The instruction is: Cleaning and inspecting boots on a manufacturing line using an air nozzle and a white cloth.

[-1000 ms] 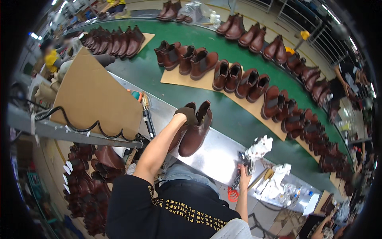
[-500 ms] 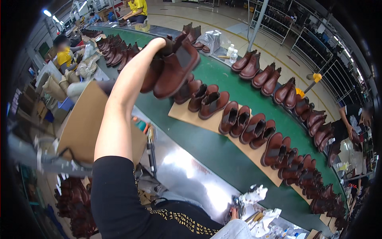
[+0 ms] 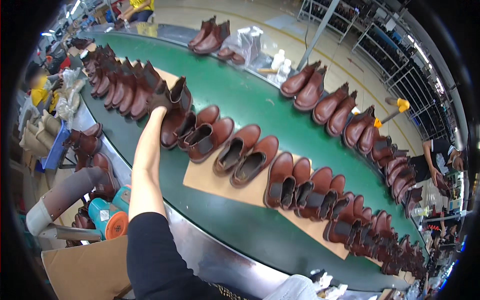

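Observation:
My left hand (image 3: 159, 109) reaches far out over the green conveyor belt (image 3: 250, 95). It is closed at the tops of a pair of brown leather ankle boots (image 3: 173, 123), its fingers mostly hidden by them. The boots stand at or just above the belt, at the end of a row of similar boots (image 3: 205, 142). More ankle boots (image 3: 132, 92) stand close together just left of the hand. My right hand is out of view.
Cardboard sheets (image 3: 200, 175) lie under the boots. More pairs (image 3: 310, 90) line the belt's far edge, near white bottles (image 3: 281, 62) and a plastic bag (image 3: 245, 40). At left are a teal machine (image 3: 102, 215) and a duct (image 3: 65, 197). Co-workers (image 3: 440, 160) are farther off.
My left hand has lowered the pair of boots from above the belt to the row's end. The view has swung left, bringing in the teal machine; my right hand has gone from view.

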The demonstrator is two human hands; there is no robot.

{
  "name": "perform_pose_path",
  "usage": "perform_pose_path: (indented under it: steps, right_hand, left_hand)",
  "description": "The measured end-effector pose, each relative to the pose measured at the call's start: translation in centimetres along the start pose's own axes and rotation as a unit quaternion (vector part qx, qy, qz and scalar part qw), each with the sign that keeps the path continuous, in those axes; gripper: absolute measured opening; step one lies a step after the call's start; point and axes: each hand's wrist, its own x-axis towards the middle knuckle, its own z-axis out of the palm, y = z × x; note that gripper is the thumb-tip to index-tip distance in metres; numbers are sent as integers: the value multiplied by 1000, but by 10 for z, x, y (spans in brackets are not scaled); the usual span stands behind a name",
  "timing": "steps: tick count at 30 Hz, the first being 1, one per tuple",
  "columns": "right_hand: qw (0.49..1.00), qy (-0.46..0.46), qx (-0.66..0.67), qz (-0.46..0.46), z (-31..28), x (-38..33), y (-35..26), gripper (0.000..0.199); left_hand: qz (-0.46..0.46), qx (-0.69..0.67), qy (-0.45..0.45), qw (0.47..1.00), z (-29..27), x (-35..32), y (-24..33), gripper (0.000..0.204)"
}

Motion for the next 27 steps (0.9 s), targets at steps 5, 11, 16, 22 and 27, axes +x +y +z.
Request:
perform_pose_path:
  steps: [5, 11, 16, 22, 27]
  right_hand:
    - [998, -31, 20, 55, -5, 20, -1, 24]
    - [988, 55, 123, 71, -3, 26, -14, 31]
    - [981, 134, 135, 37, -9, 22, -40, 17]
    - [974, 94, 205, 22, -9, 22, 0, 57]
    - [923, 325, -114, -171, -15, -24, -81, 59]
  left_hand:
    - [118, 84, -145, 979, -123, -93, 27, 47]
    - [98, 134, -199, 966, -104, -152, 36, 43]
    - [170, 215, -126, 953, -89, -139, 41, 38]
    - [120, 105, -11, 987, -235, -193, 75, 36]
    - [239, 16, 132, 962, -304, -398, 83, 24]
